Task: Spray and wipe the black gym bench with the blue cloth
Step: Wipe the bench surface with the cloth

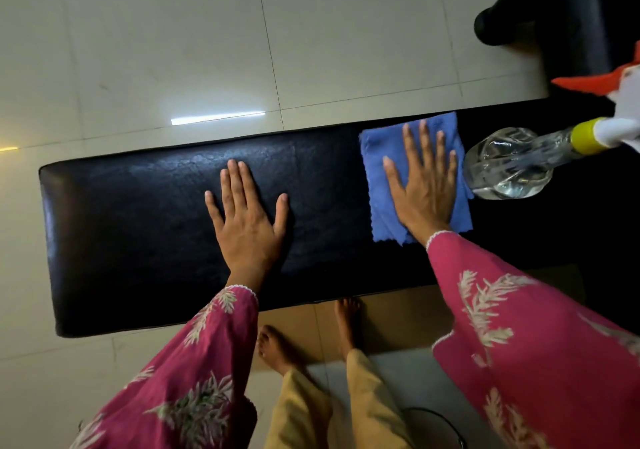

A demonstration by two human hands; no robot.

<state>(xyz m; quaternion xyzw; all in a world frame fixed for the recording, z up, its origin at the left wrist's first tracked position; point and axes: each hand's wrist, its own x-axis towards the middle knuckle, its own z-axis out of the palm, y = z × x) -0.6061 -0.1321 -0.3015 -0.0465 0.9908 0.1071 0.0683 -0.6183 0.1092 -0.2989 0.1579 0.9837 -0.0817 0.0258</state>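
The black gym bench (138, 226) runs left to right across the middle of the view. My left hand (247, 221) lies flat on its pad near the centre, fingers spread, holding nothing. My right hand (424, 185) presses flat on the blue cloth (379, 188), which is spread on the bench toward its right end. Just right of the cloth, a clear spray bottle (509, 166) with a yellow collar and an orange and white trigger head stands on the bench.
Pale floor tiles (156, 50) surround the bench. A black padded piece of equipment (540, 8) stands at the top right. My bare feet (277, 348) are on the floor below the bench's near edge. A dark ring-shaped object (446, 421) sits at the bottom.
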